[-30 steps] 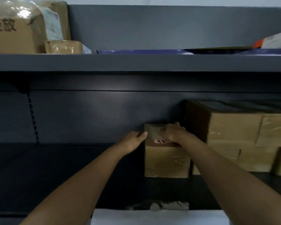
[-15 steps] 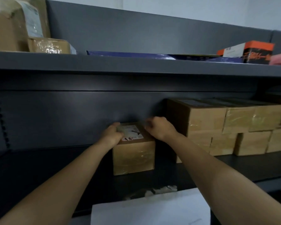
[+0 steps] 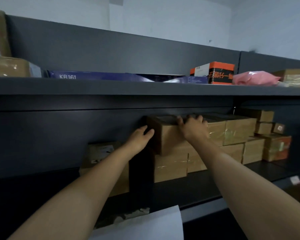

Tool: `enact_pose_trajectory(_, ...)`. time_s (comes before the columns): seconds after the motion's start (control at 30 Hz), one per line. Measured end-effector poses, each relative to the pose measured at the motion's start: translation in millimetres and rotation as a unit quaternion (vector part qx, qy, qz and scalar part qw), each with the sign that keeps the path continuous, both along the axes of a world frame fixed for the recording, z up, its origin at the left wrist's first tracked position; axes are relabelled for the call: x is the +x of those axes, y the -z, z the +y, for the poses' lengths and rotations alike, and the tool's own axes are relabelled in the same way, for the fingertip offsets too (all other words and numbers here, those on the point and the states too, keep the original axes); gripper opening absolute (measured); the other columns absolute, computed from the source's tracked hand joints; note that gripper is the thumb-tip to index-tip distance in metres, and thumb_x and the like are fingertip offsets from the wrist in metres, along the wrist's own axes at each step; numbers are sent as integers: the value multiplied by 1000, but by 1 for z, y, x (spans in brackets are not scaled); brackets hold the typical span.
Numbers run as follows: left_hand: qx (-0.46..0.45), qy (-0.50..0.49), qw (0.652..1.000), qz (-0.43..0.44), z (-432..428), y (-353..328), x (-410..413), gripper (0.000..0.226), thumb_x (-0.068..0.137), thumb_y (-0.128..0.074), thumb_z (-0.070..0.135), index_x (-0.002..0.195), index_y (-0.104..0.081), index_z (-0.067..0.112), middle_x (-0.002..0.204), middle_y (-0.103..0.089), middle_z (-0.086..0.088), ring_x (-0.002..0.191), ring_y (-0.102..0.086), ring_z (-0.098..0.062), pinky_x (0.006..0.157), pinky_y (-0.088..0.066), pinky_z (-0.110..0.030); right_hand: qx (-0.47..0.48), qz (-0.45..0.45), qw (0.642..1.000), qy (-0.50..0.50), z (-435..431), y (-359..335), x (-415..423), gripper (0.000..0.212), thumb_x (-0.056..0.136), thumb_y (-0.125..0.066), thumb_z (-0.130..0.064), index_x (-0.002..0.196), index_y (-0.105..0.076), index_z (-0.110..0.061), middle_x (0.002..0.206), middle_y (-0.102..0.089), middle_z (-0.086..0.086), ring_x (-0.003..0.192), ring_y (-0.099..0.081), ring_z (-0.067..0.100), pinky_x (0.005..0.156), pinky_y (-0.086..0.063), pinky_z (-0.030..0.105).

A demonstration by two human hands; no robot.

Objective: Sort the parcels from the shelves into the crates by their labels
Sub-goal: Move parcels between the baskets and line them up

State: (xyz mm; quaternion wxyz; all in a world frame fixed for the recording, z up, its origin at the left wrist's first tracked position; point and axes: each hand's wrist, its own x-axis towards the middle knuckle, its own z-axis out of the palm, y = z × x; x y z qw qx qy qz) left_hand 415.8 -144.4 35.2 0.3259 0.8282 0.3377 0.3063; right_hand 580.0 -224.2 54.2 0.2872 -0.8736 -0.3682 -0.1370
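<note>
Two-handed hold: the left hand (image 3: 142, 135) presses flat against the side of the top parcel (image 3: 170, 137) on the lower shelf (image 3: 197, 187) — the right hand (image 3: 192, 127) hooks fingers over its top, seemingly to slide it out.

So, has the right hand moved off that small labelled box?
Yes. The right hand left the small box and went right and up onto the top-left stacked box.

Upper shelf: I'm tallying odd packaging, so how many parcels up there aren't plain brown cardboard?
3: a long flat blue box left of centre, an orange-and-black box to its right, then a pink bag. Others may hide behind them.
</note>
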Motion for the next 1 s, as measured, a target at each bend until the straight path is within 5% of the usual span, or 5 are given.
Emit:
enact_pose_trajectory(0.13,-133,-2,988,-84,-11,-5,29,63,96,-34,54,146,-32,16,151,-34,-5,137,-33,-25,105,-29,-31,-2,-43,998,-40,-9,6,1,52,100,-30,-47,122,-64,-14,136,-47,19,123,-41,39,104,-34,43)
enact_pose_trajectory(0.3,-224,-42,952,-207,-26,2,40,57,95,-39,53,144,-32,27,140,-45,-8,119,-47,-27,95,-40,-39,149,30,978,-144,-19,9,-3,29,99,-47,-31,113,-64,-10,113,-63,12,98,-62,28,89,-51,43)
enact_pose_trajectory(0.4,-215,-35,946,-241,-34,3,34,42,98,-41,39,139,-38,29,114,-57,-5,85,-55,-18,62,-42,-28,211,193,945,-157,-22,10,4,35,92,-59,-35,122,-57,-16,121,-58,9,105,-59,25,92,-51,44)
enact_pose_trajectory(0.57,-192,-31,942,-274,-47,14,27,46,97,-43,28,140,-33,37,104,-58,3,85,-57,-13,61,-44,-28,175,549,786,-223,-42,15,-3,46,85,-64,-48,119,-43,-27,97,-50,5,86,-50,27,74,-45,47)
enact_pose_trajectory(1.0,-158,-39,937,-311,-60,14,-16,46,98,-46,29,143,-34,28,122,-51,4,90,-51,-3,78,-42,-27,206,583,720,-315,-53,20,-25,49,84,-63,-48,126,-52,-25,107,-61,6,94,-59,25,64,-47,35)
